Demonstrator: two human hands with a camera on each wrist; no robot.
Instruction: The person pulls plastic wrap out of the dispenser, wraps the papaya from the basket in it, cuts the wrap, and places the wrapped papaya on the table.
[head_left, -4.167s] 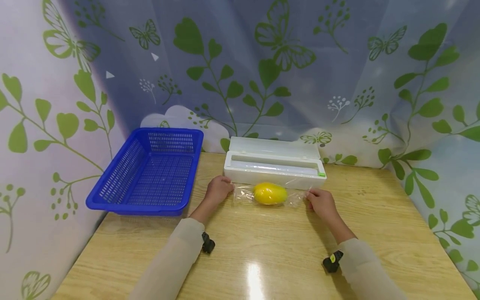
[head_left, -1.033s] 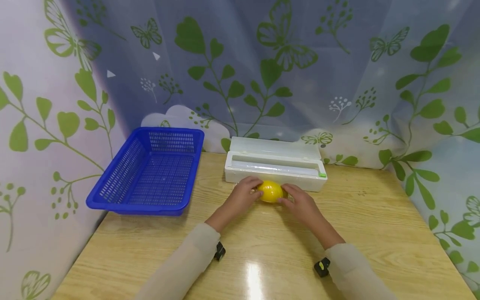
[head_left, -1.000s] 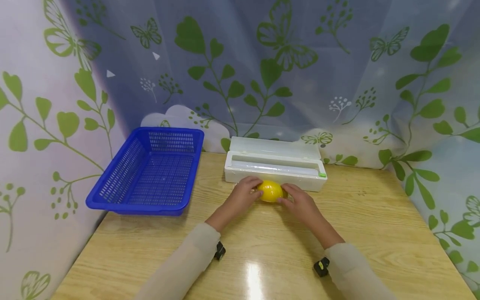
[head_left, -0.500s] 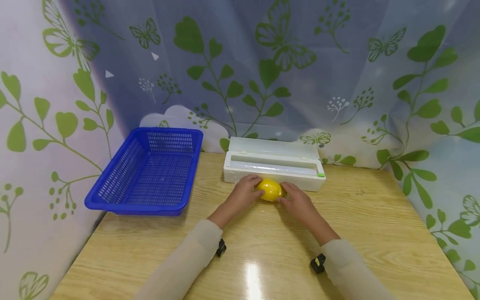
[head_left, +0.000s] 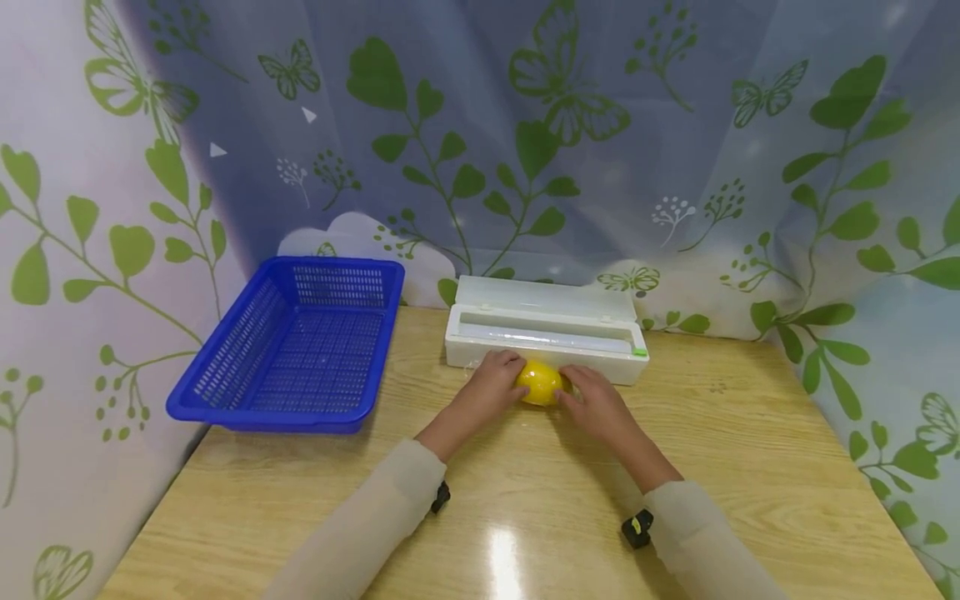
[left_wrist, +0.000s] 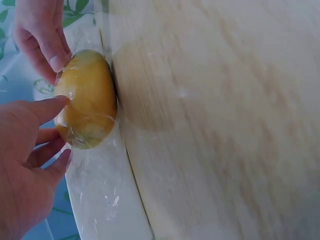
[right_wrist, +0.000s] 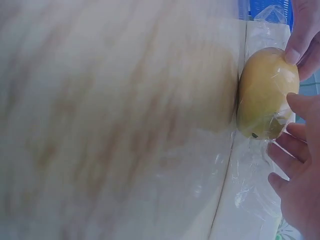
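Note:
A yellow mango (head_left: 539, 382) wrapped in clear cling film lies lengthwise across the table, close in front of the white film box (head_left: 618, 368). At its left end my left hand (head_left: 491, 387) holds it, thumb on the near side and fingers behind. My right hand (head_left: 597, 404) holds the opposite end the same way. In the left wrist view, loose film (left_wrist: 102, 187) spreads past the mango's end beneath my fingers. Crinkled film (right_wrist: 247, 187) also trails from the other end in the right wrist view, where a small dark spot shows on the fruit.
The box's lid (head_left: 543, 297) stands raised against the patterned curtain, with a film roll (head_left: 540, 336) inside and a green piece (head_left: 639, 352) at its right end. A blue perforated basket (head_left: 262, 419) stands at left on the wooden table (head_left: 525, 500).
Earlier, both hands were spread wide at the ends of the film; they have come inward and now hold the mango's two ends. Over the last second hardly anything has moved.

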